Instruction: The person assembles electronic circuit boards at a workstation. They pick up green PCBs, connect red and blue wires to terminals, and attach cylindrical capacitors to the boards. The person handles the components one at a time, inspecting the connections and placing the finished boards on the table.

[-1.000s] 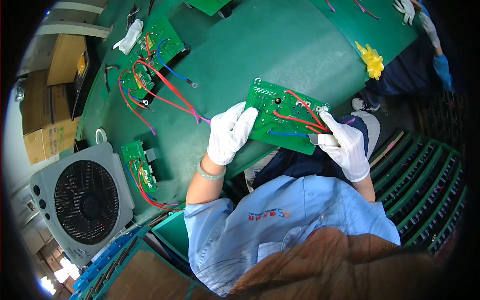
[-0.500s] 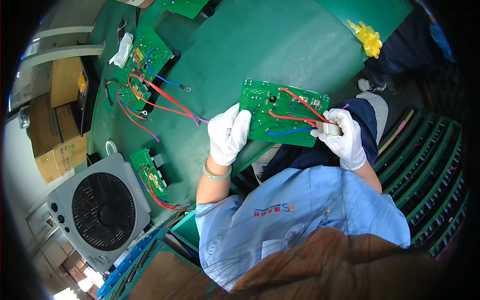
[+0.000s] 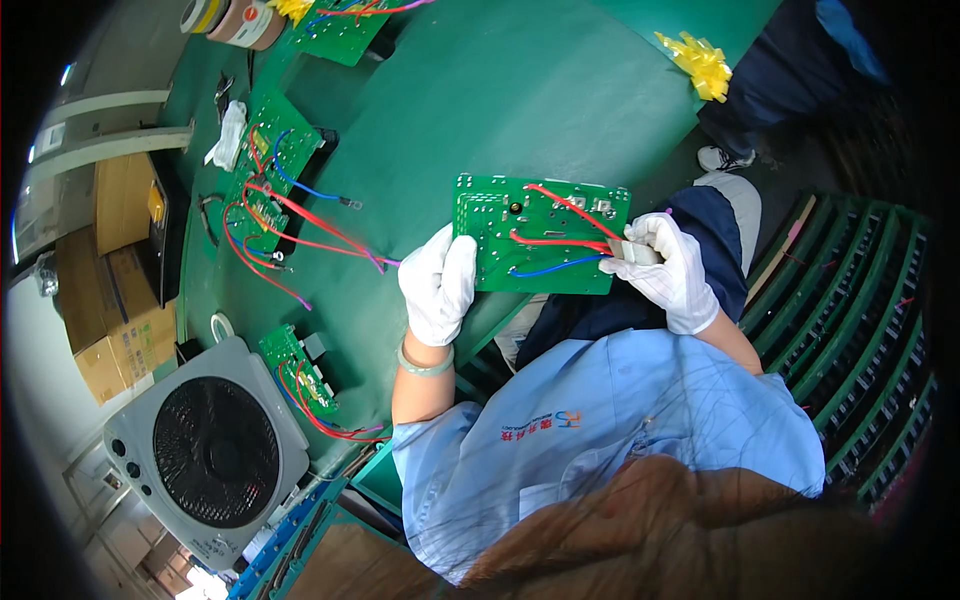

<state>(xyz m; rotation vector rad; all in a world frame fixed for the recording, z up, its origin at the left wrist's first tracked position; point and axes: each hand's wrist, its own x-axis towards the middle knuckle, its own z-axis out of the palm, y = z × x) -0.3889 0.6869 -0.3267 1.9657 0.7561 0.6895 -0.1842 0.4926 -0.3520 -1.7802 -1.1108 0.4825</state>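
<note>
A green circuit board (image 3: 560, 215) is held up in front of me over the table's near edge, its soldered face showing. My left hand (image 3: 438, 285), in a white glove, pinches the board's left edge between thumb and fingers. At the right edge my gloved right hand (image 3: 668, 268) is closed on the wires, where red wires (image 3: 565, 240) and a blue wire (image 3: 558, 268) gather. A pale grey-white block (image 3: 637, 252) shows between its thumb and fingers; I cannot make out its kind. The wire ends are mostly hidden by that hand.
Wired circuit boards (image 3: 290, 150) lie on the green table (image 3: 450, 90) to the left, with a smaller board (image 3: 298, 365) nearer. A grey fan (image 3: 215, 450) stands lower left. Yellow ribbon (image 3: 697, 65) hangs at the far right edge; a green slotted rack (image 3: 850, 340) is at right.
My view has shifted, so the table's things appear moved left. The board sits slightly more level in the picture. Both hands keep their hold on the board and wires.
</note>
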